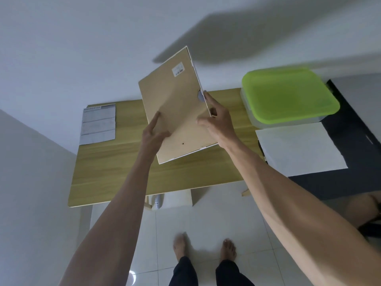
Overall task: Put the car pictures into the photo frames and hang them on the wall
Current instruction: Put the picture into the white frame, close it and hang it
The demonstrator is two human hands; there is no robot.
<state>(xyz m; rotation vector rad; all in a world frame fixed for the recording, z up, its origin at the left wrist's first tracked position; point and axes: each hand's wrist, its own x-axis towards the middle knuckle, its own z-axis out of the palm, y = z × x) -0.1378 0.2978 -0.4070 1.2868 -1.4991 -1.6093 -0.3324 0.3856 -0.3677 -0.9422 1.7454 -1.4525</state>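
Note:
A photo frame (177, 100) is held up above the wooden table (115, 174), its tan backing board turned toward me, a barcode sticker near its top and a small hole near its bottom. The frame tilts, with a thin white edge showing along its right and bottom sides. My left hand (153, 133) presses against the lower left of the backing, index finger stretched up. My right hand (216, 118) grips the frame's right edge, fingers by a semicircular notch. No car picture is visible.
A printed sheet (99, 125) lies at the table's back left. A clear box with a green lid (288, 96) and a white sheet (299, 149) rest on a dark surface (354, 162) to the right. The white wall (82, 48) rises behind; my bare feet stand on tiles.

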